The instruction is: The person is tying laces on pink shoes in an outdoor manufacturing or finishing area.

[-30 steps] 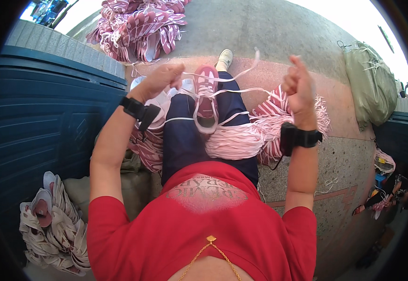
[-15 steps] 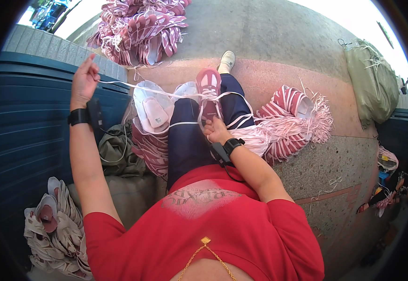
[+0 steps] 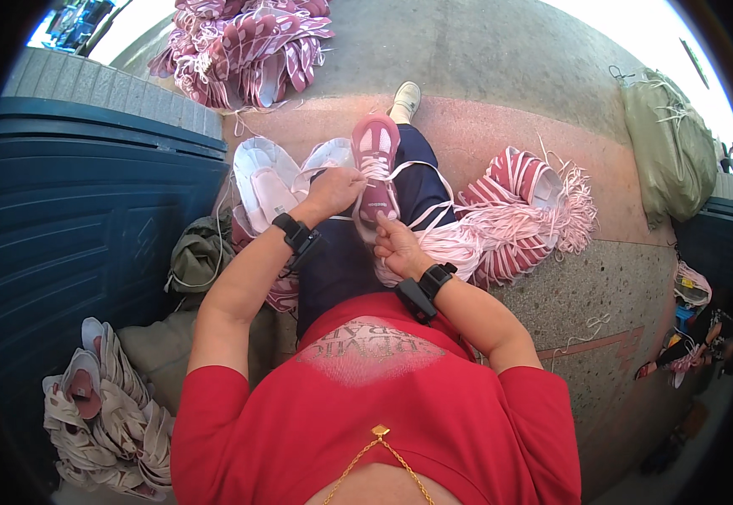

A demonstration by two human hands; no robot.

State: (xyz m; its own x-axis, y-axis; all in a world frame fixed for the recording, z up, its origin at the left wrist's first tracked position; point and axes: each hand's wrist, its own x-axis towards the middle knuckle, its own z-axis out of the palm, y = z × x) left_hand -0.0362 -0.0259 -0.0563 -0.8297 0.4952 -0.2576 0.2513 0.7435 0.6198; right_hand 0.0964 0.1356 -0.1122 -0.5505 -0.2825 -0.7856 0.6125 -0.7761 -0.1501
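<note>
A pink shoe upper [image 3: 377, 139] with white lace panels lies over my thighs, its toe pointing away from me. White shoelace [image 3: 421, 165] crosses its eyelets and trails off to the right. My left hand [image 3: 339, 192] is closed at the upper's left edge, pinching the shoelace, whose end peeks out by the fingertips. At the near end, my right hand [image 3: 400, 250] grips the upper around its tongue and collar; the fingertips are partly hidden. Beside my right thigh lies a bundle of pale pink laces [image 3: 459, 244].
Stacked pink uppers [image 3: 518, 181] lie to the right, white-lined ones [image 3: 257, 181] by my left knee. A pink heap [image 3: 249, 50] sits far left, beige uppers [image 3: 110, 421] near left. A blue panel [image 3: 72, 219] borders the left; a green sack [image 3: 665, 143] stands right.
My left hand has come from far out on the left, where it held the lace stretched, back to the upper's edge. My right hand stays at the near end.
</note>
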